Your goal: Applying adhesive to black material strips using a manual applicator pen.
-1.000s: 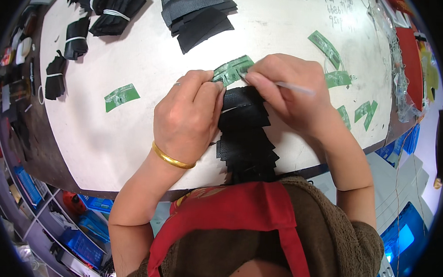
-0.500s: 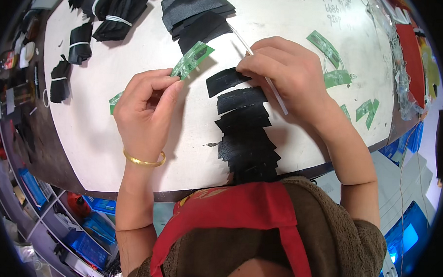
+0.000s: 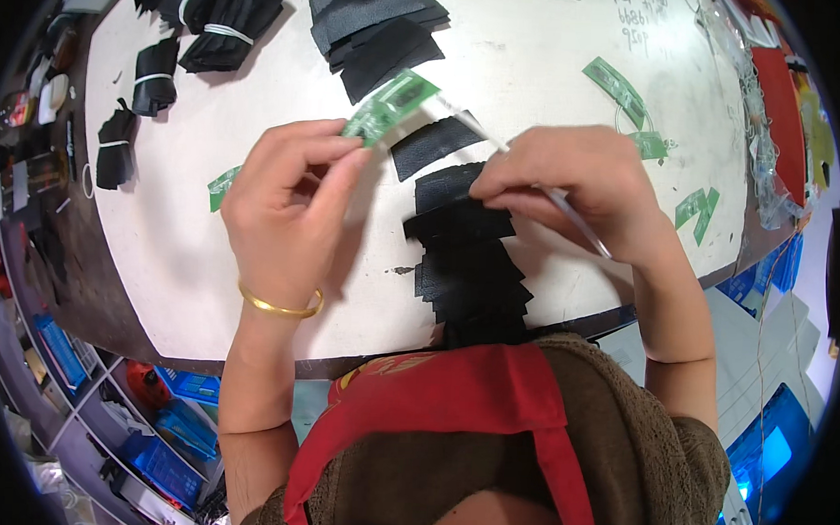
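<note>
Closest to the person, a stack of black pieces (image 3: 470, 278) fans up the white surface (image 3: 207, 264) from its near edge at 6 o'clock, each piece overlapping the next. Just above it the right hand (image 3: 571, 184) rests its fingertips on the top of the stack and pinches a thin white stick (image 3: 578, 226) that runs from 10 to 4 o'clock through the fingers. At 9 o'clock from that hand, the left hand (image 3: 288, 207), a gold bangle (image 3: 282, 304) on its wrist, pinches a green strip (image 3: 388, 104) between thumb and fingers, lifted off the surface and slanting toward 1 o'clock. A single black piece (image 3: 433, 143) lies between the two hands. More green strips (image 3: 618, 89) lie at 2 o'clock near the far rim, another green strip (image 3: 223, 187) sits at 9 o'clock beside the left hand. Farthest off, a loose black pile (image 3: 377, 30) sits at 12 o'clock, and banded black bundles (image 3: 216, 19) lie at 10 and 11 o'clock
</note>
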### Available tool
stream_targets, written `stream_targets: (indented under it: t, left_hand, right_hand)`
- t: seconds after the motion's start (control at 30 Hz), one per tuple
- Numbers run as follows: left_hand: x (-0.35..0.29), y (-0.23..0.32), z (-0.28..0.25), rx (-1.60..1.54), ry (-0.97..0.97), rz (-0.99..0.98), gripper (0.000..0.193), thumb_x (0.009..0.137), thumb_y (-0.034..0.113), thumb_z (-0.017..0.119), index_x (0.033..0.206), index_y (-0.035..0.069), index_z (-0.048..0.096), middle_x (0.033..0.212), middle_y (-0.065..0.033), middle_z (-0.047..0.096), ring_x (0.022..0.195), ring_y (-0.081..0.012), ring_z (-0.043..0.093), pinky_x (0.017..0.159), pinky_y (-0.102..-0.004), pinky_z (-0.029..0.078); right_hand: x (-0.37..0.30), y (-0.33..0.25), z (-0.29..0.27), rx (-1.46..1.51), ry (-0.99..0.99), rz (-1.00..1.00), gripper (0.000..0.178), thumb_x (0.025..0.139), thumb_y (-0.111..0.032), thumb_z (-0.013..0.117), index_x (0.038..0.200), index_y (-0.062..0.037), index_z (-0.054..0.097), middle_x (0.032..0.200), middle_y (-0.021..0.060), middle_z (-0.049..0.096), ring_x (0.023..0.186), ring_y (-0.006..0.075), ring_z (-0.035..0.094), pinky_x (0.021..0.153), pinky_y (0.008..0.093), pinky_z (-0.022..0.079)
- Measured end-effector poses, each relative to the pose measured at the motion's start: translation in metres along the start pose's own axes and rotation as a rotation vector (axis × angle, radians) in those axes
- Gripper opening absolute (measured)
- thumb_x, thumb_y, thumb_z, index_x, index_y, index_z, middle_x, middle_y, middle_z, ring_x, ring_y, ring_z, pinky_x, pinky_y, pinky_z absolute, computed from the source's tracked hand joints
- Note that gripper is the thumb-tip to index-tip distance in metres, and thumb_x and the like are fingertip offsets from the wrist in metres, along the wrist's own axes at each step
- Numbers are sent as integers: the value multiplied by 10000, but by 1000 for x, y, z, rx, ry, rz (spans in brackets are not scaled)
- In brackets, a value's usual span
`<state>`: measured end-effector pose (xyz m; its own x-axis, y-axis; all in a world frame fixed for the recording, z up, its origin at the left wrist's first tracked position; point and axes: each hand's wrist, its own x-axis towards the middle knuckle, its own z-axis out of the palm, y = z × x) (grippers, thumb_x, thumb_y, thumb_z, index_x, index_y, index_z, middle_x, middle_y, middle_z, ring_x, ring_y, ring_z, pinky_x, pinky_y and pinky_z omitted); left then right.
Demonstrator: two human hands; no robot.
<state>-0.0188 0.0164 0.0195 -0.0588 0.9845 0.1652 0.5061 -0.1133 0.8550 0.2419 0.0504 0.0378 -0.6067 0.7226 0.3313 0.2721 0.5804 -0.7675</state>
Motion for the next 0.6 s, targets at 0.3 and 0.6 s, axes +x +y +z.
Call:
stream_targets:
  t: [0.3,0.6]
  left_hand:
    - [-12,4,25,311,-127,343,125,819,-21,811,930,8,761,1019,-111,738,664,-137,681,587,-255,535]
    - [-6,1,26,321,-161,386,131,821,-35,801,935,4,748,1019,-119,734,721,-182,707,614,-281,560]
  right_hand:
    - [-8,-3,-1,283,324,537,269,1053,-257,627,1176,-54,754,963,49,759,855,109,707,700,252,557]
    - [-1,4,17,513,393,685,313,1061,-286,610,1213,-40,729,998,47,749,866,69,688,680,203,537]
